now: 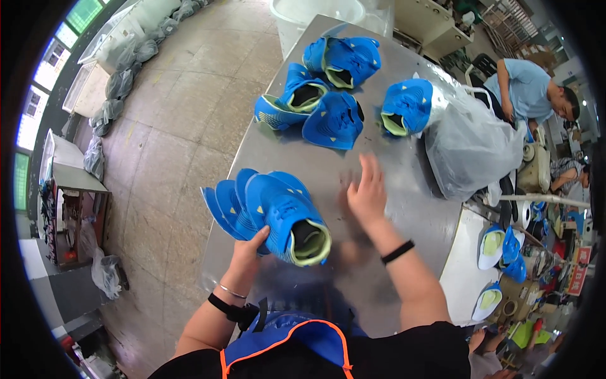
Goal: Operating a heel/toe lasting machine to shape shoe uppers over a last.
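Several blue shoe uppers [278, 205] with lime-green linings, nested into a fanned stack, are in my left hand [249, 247]. The thumb shows against the nearest upper; the other fingers are hidden beneath the stack. My right hand [368, 194] is over the metal tabletop [404, 215], right of the stack, with fingers extended and nothing in them. Beyond it lie loose blue uppers: a far one [353, 60], a cluster at the middle left [334, 120], and one on the right [407, 104] beside a plastic bag [473, 145].
A white bin [287, 28] stands past the table's far end. On the right, a white side table [467, 259] holds pale and blue shoe pieces [490, 246]. A co-worker [521, 82] is at the far right. A low cabinet [79, 208] stands across the tiled floor at left.
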Demonstrator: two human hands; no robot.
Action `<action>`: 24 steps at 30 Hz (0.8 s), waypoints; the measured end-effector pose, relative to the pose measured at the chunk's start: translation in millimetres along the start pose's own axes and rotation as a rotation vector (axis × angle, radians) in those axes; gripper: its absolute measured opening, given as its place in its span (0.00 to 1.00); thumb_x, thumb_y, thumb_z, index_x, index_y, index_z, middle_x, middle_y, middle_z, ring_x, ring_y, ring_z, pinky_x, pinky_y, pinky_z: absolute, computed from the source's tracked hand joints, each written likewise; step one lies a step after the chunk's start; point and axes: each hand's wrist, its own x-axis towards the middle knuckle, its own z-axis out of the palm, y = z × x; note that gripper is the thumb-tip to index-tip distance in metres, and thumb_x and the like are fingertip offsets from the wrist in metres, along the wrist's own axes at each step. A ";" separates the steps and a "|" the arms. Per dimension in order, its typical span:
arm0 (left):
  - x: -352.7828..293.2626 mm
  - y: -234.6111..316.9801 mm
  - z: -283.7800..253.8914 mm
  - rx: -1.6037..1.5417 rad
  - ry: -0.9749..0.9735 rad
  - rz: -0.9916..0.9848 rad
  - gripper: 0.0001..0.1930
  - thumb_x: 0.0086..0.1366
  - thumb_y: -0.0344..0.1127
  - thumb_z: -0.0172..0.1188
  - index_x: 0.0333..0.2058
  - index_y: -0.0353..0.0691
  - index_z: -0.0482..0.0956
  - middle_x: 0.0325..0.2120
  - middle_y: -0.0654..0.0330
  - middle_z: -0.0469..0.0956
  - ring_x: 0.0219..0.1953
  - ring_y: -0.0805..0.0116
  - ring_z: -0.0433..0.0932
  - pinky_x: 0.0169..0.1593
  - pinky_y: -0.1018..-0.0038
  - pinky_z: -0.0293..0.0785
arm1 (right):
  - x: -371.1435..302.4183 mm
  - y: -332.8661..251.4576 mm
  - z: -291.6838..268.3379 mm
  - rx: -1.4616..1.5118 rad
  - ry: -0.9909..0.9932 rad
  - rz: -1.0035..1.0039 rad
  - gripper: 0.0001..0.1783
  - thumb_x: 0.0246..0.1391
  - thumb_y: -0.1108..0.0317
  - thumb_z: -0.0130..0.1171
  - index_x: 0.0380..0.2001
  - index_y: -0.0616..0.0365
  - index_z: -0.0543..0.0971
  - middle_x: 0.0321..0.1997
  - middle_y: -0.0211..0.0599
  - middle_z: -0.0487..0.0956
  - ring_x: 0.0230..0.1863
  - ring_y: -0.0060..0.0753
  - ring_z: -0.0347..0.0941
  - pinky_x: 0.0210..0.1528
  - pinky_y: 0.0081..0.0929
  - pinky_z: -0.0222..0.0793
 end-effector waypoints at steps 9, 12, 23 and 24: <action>-7.8 1.6 -5.0 0.074 0.009 -0.003 0.34 0.57 0.28 0.65 0.61 0.37 0.62 0.56 0.56 0.70 0.57 0.60 0.71 0.62 0.64 0.65 | 120.7 33.6 41.1 -0.176 -0.004 -0.404 0.29 0.49 0.77 0.55 0.57 0.46 0.71 0.63 0.31 0.70 0.65 0.46 0.61 0.61 0.57 0.61; -10.9 28.9 -8.0 0.069 0.061 0.092 0.34 0.56 0.28 0.66 0.60 0.36 0.63 0.55 0.57 0.71 0.56 0.62 0.72 0.60 0.65 0.67 | 120.8 54.2 36.6 0.402 0.342 -0.015 0.13 0.58 0.75 0.48 0.46 0.55 0.74 0.46 0.38 0.79 0.51 0.41 0.74 0.54 0.37 0.69; 162.7 147.3 -18.2 0.462 0.065 0.426 0.25 0.55 0.28 0.67 0.53 0.33 0.73 0.47 0.58 0.77 0.47 0.66 0.76 0.53 0.71 0.72 | 251.9 -0.6 87.3 0.720 -0.216 0.125 0.28 0.54 0.67 0.51 0.58 0.63 0.67 0.53 0.49 0.76 0.54 0.44 0.73 0.56 0.33 0.67; 183.7 131.8 14.3 0.426 0.002 0.392 0.24 0.54 0.27 0.68 0.51 0.33 0.75 0.46 0.58 0.78 0.46 0.66 0.76 0.53 0.71 0.72 | 256.1 32.4 107.7 0.542 -0.182 0.108 0.30 0.51 0.65 0.54 0.59 0.60 0.66 0.53 0.51 0.76 0.55 0.46 0.73 0.57 0.35 0.66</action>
